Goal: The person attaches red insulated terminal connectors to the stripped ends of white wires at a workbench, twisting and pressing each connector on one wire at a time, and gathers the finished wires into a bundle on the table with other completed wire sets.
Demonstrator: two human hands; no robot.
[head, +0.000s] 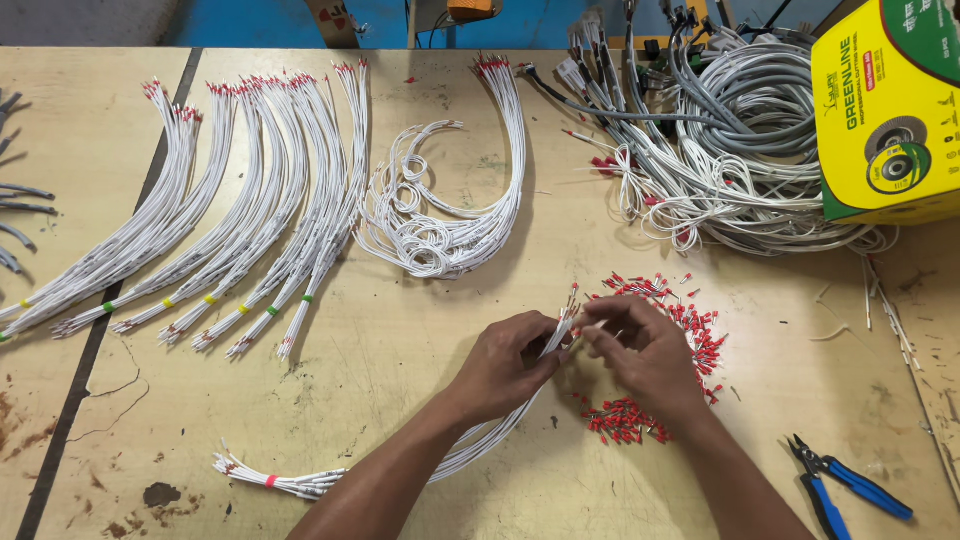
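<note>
Person at wooden worktop (400,380), both hands meeting near centre-front. Left hand (505,362), fingers wrapped round a bundle of thin white wires (470,448), gripping it near its upper end; the bundle's tail runs down-left across the worktop to a pink tie near its far tips. Right hand (645,355), fingers pinched narrow at the wire tips just beside the left hand; what sits betw. them too small to tell. Right hand lies over a scatter of small red ferrules (690,325), more in a heap (622,420) below the wrist. Blue-handled pliers (845,485) lie at front right, well apart from hands. At back left, finished wire bundles (250,210) fanned out w/ coloured ties. Centre back, looped white wires (440,215). Back right, tangled grey & white cable (740,150) beside a yellow box (885,110).
</note>
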